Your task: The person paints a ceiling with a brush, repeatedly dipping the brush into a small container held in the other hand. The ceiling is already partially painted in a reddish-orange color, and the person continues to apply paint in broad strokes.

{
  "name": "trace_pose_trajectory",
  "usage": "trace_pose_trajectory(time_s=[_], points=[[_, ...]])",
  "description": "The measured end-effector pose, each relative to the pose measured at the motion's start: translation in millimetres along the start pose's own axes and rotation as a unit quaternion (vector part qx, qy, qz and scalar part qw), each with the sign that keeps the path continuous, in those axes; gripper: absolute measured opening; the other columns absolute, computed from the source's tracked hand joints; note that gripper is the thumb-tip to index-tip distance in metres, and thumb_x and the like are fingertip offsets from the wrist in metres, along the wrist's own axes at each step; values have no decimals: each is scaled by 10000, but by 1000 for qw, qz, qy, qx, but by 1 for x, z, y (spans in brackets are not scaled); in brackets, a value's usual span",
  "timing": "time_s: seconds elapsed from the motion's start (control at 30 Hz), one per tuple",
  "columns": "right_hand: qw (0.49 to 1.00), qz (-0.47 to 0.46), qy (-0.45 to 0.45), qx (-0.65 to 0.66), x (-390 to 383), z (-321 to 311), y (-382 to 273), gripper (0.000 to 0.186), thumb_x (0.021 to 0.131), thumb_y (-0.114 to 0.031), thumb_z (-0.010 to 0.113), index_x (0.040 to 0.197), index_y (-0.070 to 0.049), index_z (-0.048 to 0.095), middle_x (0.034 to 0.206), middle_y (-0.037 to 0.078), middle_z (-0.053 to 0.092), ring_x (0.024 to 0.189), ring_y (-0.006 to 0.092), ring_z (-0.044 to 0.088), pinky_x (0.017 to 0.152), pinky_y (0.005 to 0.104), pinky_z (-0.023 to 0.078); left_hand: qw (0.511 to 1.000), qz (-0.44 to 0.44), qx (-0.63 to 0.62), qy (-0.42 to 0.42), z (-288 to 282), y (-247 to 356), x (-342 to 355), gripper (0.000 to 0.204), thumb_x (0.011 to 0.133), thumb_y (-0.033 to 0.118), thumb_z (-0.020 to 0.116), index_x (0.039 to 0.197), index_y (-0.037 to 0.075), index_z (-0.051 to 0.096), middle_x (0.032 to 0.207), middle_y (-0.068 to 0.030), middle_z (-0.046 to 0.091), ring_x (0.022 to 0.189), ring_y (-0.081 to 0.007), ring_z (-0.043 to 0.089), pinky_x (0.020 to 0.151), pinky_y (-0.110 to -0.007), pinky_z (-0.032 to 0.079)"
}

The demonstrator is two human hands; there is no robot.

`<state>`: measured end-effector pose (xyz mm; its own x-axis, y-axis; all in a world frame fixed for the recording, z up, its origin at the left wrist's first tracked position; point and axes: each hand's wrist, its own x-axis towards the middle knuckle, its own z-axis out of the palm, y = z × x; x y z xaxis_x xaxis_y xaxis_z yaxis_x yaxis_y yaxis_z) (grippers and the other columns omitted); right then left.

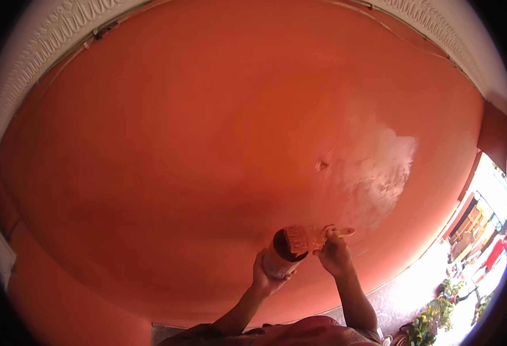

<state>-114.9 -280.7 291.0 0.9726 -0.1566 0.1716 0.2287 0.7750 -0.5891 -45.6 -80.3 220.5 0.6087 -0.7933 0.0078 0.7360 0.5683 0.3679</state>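
Observation:
In front of me rises an orange-red wall [178, 144], with a glossy, wet-looking patch [389, 164] on its right part. My left hand [266, 281] is wrapped round the lower side of a paint can [277, 265], which is tilted so that its dark mouth shows. A wide paintbrush [300, 237] with a yellowish handle is in my right hand [335, 255], its fingers closed near the bristle end. The orange-coated bristles lie over the can's mouth; whether they touch the rim I cannot tell.
A small dark mark [321, 166] sits on the wall beside the glossy patch. White moulded trim [51, 63] and a thin cable run along the wall's top. Bright daylight, potted plants [438, 314] and a wooden chair-like thing [471, 222] show at the right.

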Motion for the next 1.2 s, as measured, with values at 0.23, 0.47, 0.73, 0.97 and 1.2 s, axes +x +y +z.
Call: trace_pose_trajectory(time_s=[0.23, 0.47, 0.73, 0.97, 1.2], points=[[993, -77, -90, -9, 1, 24, -32, 114, 989, -103, 601, 1099, -106, 573, 1111, 12, 625, 1013, 163, 658, 770, 357, 593, 999, -20, -21, -39, 9, 0, -3, 664, 937, 613, 432, 1320, 82, 544, 1163, -144, 627, 887, -332, 624, 601, -318, 515], [950, -256, -177, -17, 46, 87, -133, 133, 1023, -85, 544, 1153, -73, 573, 1167, 18, 603, 1139, 165, 600, 920, 374, 547, 994, -20, -67, -88, 3, -6, -1, 722, 909, 635, 475, 1387, 93, 496, 1229, -168, 575, 899, -314, 603, 607, -276, 510], [826, -465, -223, -225, 129, 222, -215, 166, 1016, -81, 562, 1142, 3, 628, 1157, 102, 604, 1129, 240, 619, 932, 402, 566, 997, 49, -44, -48, 11, -11, -3, 738, 890, 632, 513, 1392, 92, 486, 1184, -183, 564, 875, -296, 589, 583, -252, 494], [853, -442, -219, -171, 168, 321, -218, 193, 960, -12, 597, 1131, 74, 622, 1122, 151, 652, 1021, 315, 679, 912, 433, 615, 991, 97, -73, -50, 20, -15, -9, 668, 916, 591, 453, 1337, 77, 523, 1144, -167, 607, 848, -328, 622, 570, -294, 536], [870, -438, -200, -108, 179, 336, -220, 224, 925, 23, 632, 1135, 90, 593, 1124, 173, 657, 1012, 315, 689, 856, 426, 640, 991, 118, -58, -6, 31, -17, -16, 700, 888, 620, 525, 1350, 95, 516, 1148, -175, 580, 834, -314, 582, 539, -261, 536]])
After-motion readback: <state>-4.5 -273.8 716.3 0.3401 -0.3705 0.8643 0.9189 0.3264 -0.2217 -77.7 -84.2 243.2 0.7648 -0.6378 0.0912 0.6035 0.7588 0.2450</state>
